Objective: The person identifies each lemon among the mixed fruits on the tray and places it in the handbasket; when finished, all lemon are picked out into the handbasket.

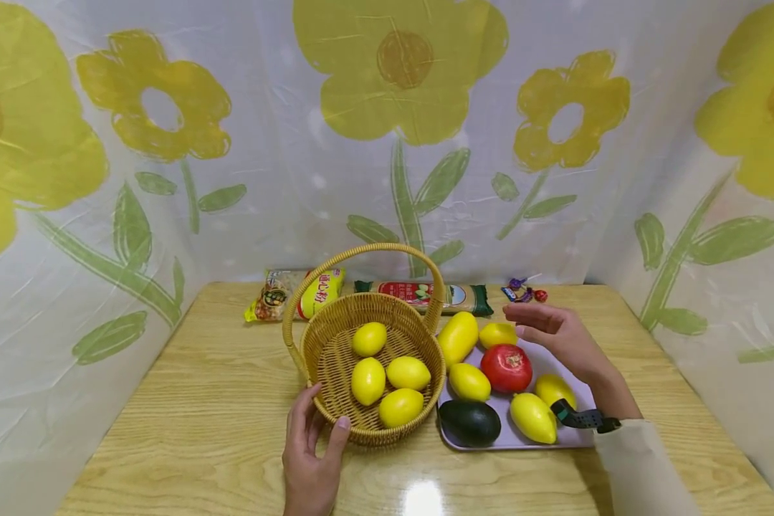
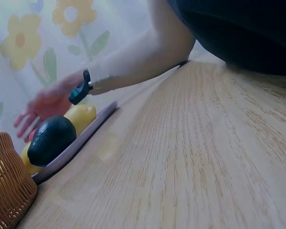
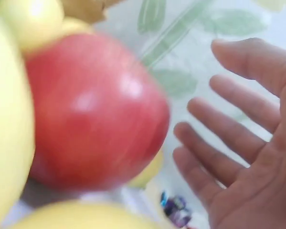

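Head view alone shows the left hand resting with relaxed fingers against the near wall of the wicker basket, which holds four lemons. Right of it, the lilac tray carries a red pomegranate, a dark avocado and more yellow fruit. Right wrist view shows the right hand open, fingers spread, hovering just beside the pomegranate without touching it.

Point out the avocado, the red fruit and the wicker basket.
avocado [image 1: 469, 423], head view, middle of its dark skin.
red fruit [image 1: 506, 368], head view, centre of its top.
wicker basket [image 1: 364, 250], head view, top of its handle.
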Tool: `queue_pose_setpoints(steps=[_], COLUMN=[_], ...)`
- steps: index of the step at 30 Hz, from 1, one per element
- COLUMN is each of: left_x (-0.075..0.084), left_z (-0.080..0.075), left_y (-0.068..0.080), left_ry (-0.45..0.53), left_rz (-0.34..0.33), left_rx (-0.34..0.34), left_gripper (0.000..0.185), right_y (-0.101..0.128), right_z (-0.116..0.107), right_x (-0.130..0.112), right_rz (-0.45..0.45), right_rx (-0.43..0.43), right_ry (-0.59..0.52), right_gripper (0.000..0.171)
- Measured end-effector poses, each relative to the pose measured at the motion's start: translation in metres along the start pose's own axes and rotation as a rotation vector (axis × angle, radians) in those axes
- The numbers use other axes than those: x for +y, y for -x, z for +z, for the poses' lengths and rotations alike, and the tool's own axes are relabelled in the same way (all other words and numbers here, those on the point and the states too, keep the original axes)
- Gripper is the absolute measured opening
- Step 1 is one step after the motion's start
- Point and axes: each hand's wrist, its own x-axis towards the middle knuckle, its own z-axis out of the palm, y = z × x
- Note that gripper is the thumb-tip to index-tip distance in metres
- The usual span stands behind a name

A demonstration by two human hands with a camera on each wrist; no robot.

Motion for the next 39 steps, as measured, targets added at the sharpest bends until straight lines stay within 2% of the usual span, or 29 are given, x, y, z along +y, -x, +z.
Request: queue_pose_setpoints(steps=[7,17,24,31,35,39], left_x=[0.000,0.000,-0.001,-0.001,-0.002,-0.002], left_z=[0.001,0.002,0.001,0.000,0.000,-0.001], left_y=[-0.001,-0.002,-0.002,-0.002,-0.002,-0.002], left_ry=[0.004,0.008,0.005,0.003,-0.004,-0.008], left_rz=[0.003,0.022,0.019,0.008,0.003,0.003], left_rx=[0.007,0.005,0.000,-0.008,-0.011,-0.011], left_gripper=[0.063,0.063,0.063,0.062,0.062,0.062], right_y=[-0.005,-0.010,-0.012,-0.009,-0.005,-0.005], right_z=[0.000,0.007,0.008,0.001,-0.008,-0.005], right_x=[0.022,0.038,0.042,0.041,0.028,0.003], right_rz=[0.130,0.274,0.212,0.197,0.171,0.087], right_rx=[-0.064,-0.014,-0.002,0.012,0.065,0.070], right_ry=[0.058,0.104,0.195,0.166,0.091,0.077], right_gripper=[0.054,0.058,0.052,0.055,0.057,0.050])
